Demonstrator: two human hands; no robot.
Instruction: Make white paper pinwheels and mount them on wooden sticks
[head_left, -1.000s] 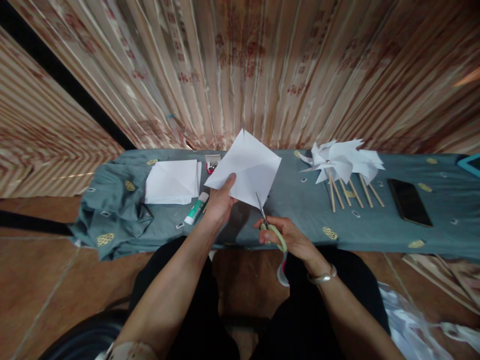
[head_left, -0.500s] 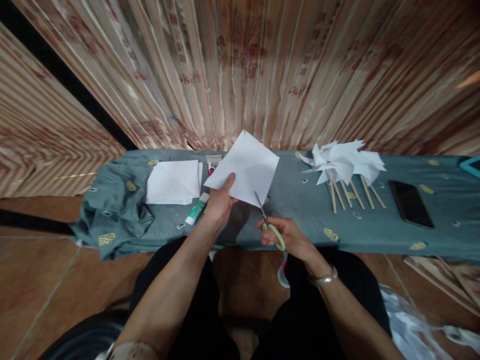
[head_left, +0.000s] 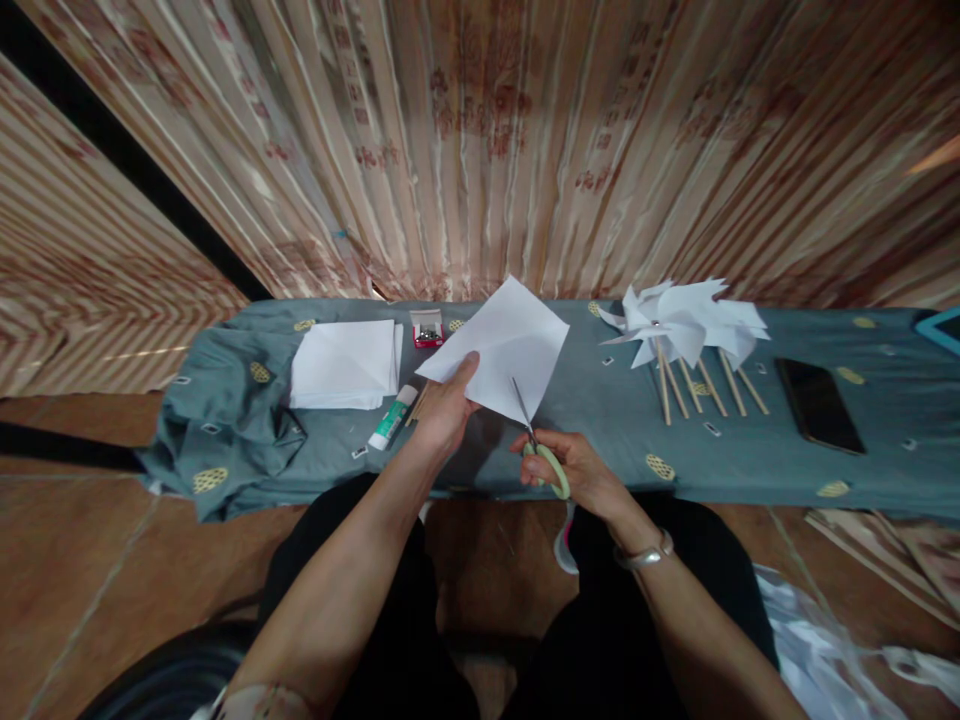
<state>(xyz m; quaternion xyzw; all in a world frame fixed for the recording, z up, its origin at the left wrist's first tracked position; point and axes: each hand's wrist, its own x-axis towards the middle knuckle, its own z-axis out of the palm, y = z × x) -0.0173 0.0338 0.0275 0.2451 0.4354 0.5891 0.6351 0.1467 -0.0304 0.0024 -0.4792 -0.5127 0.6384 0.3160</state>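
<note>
My left hand (head_left: pixel 450 402) is closed on a square sheet of white paper (head_left: pixel 510 335), its thumb lying on top near the left corner. The sheet is held above the cloth with one corner pointing away from me. In my right hand (head_left: pixel 570 468) are scissors (head_left: pixel 553 470) with light green handles, fingers through the loops. Their blades reach over the sheet's near corner, the tip lying toward its middle. Beside my left wrist lie a green and white glue stick (head_left: pixel 392 418) and a few wooden sticks (head_left: pixel 418 402), partly hidden by the hand.
A stack of white paper (head_left: pixel 345 365) lies at the left, with a small red box (head_left: pixel 427 330) of shiny metal pieces nearby. Several paper pinwheels (head_left: pixel 686 322) on sticks and a dark phone (head_left: pixel 819 405) are to the right on the grey-green cloth (head_left: pixel 600 440). A curtain hangs behind.
The paper has shifted slightly right and toward me with my left hand, uncovering the red box and the wooden sticks. The scissors have hardly moved and stay at the near corner.
</note>
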